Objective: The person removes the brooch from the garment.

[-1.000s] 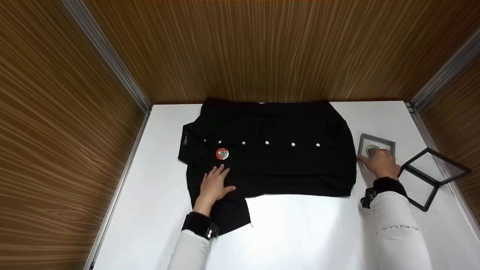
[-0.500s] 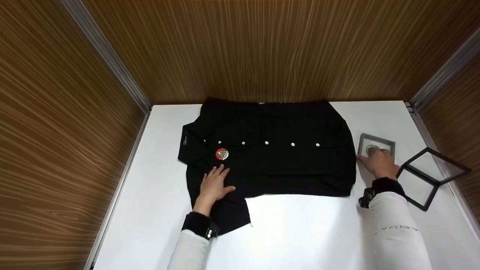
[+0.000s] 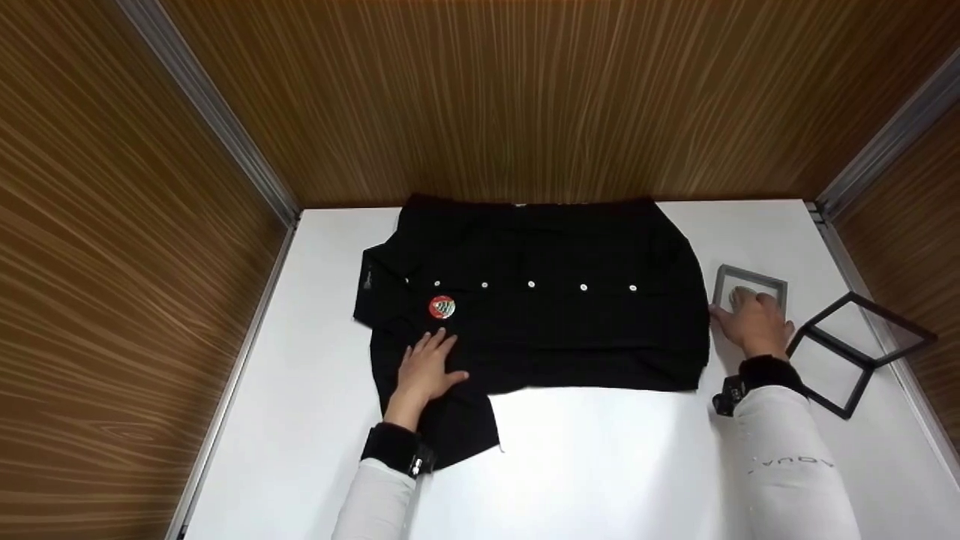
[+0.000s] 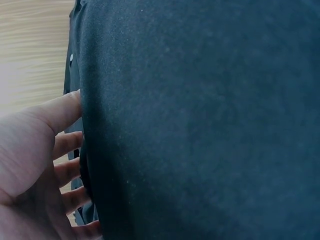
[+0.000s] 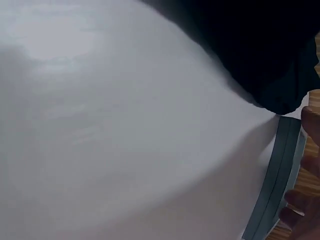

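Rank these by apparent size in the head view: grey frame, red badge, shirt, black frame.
1. Shirt
2. Black frame, counting both opened halves
3. Grey frame, though partly hidden by the right hand
4. Red badge

The head view looks forward and down from above on the whole shirt (image 3: 562, 330). The left wrist view faces the left hand (image 4: 35, 160), with dark cloth (image 4: 200, 125) very near; the right wrist view looks low across the table (image 5: 125, 125), which the head view shares

Wood-grain walls (image 3: 480, 97) with metal corner strips (image 3: 214, 109) border a white tabletop (image 3: 585, 465).
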{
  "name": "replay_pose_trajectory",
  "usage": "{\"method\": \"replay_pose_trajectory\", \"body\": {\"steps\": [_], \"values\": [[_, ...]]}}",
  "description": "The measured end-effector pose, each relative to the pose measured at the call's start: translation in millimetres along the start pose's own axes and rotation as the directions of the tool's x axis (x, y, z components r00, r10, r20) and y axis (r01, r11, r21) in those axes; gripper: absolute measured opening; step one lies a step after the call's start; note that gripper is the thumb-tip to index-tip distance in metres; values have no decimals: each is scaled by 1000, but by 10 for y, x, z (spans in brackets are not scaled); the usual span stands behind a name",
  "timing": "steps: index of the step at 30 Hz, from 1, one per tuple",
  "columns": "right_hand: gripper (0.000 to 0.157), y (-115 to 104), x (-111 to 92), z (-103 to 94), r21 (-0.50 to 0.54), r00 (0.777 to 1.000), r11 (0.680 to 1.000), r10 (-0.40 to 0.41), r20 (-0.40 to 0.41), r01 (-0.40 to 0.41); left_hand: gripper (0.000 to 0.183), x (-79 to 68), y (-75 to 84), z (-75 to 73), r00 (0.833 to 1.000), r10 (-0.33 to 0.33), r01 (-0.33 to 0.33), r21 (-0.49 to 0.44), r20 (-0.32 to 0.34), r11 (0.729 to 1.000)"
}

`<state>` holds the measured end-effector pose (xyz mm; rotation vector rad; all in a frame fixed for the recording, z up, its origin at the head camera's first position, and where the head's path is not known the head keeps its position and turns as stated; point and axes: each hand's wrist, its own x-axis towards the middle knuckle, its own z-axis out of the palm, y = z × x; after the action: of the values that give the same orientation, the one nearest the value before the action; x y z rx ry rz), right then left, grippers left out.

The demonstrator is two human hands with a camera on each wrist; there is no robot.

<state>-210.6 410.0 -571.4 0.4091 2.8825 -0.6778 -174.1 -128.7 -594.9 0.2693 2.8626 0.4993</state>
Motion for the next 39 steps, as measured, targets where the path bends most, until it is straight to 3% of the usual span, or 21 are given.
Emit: {"method": "replay_pose_trajectory", "body": {"steps": [10, 19, 25, 32, 39], "values": [[71, -378, -89, 129, 38, 979, 980, -191, -70, 193, 73, -2, 9, 5, 1000, -3, 3, -4, -5, 1000], [64, -720, -309, 380, 14, 932, 933, -361, 31, 360, 66, -29, 11, -13, 999, 25, -27, -79, -33, 997], [64, -767, -386, 530, -2, 921, 926, -375, 104, 378, 61, -53, -26, -44, 995, 45, -56, -128, -85, 990], [67, -713, -383, 589, -39, 917, 925, -368, 152, 378, 56, -48, -94, -60, 989, 42, -58, -106, -141, 993], [68, -635, -384, 572, -22, 914, 922, -379, 148, 386, 56, -51, -122, -49, 994, 40, -49, -87, -102, 995]]}}
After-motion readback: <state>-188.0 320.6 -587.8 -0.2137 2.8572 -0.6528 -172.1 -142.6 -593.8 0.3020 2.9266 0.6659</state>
